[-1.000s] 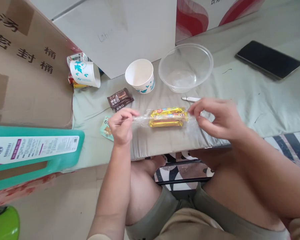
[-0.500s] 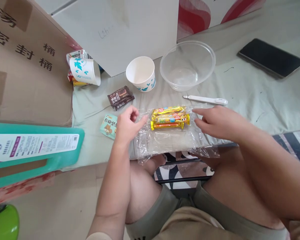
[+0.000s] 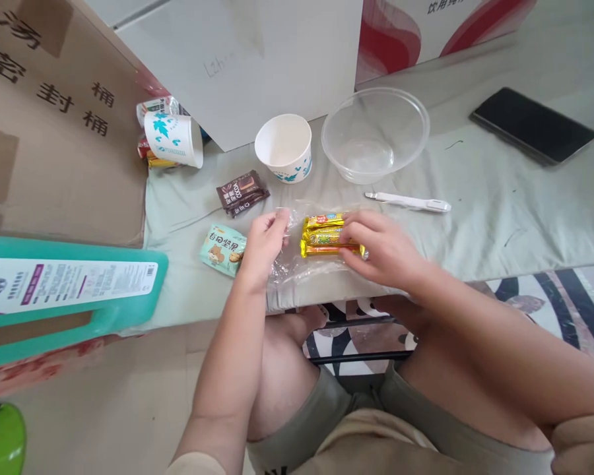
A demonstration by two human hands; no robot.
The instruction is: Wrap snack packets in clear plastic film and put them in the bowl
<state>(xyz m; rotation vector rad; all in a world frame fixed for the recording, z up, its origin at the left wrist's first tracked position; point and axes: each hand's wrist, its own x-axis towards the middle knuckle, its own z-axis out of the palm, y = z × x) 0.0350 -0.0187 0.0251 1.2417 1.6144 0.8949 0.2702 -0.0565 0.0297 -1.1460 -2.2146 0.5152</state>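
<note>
Several yellow snack sticks in shiny wrappers (image 3: 321, 239) lie side by side on a crumpled clear plastic film (image 3: 290, 264) near the bed's edge. On their left my left hand (image 3: 266, 243) is closed, thumb and fingers pinching the film's edge. My right hand (image 3: 383, 249) reaches over the sticks' right ends, its fingers curled round them and hiding those ends. Just left of my left hand lies a green nut packet (image 3: 222, 247), partly covered by it. Behind it are dark brown cocoa packets (image 3: 241, 192).
Behind the sticks stand a paper cup (image 3: 284, 148) and a clear plastic bowl (image 3: 376, 135). A white knife-like tool (image 3: 408, 201) lies in front of the bowl. A phone (image 3: 533, 124) is at right. A cardboard box (image 3: 59, 152), a tipped cup (image 3: 173, 138) and a teal container (image 3: 156, 290) are left.
My right hand has moved left onto the sticks' right ends. My left hand has shifted slightly right and closed on the film. The film is now bunched closer around the sticks.
</note>
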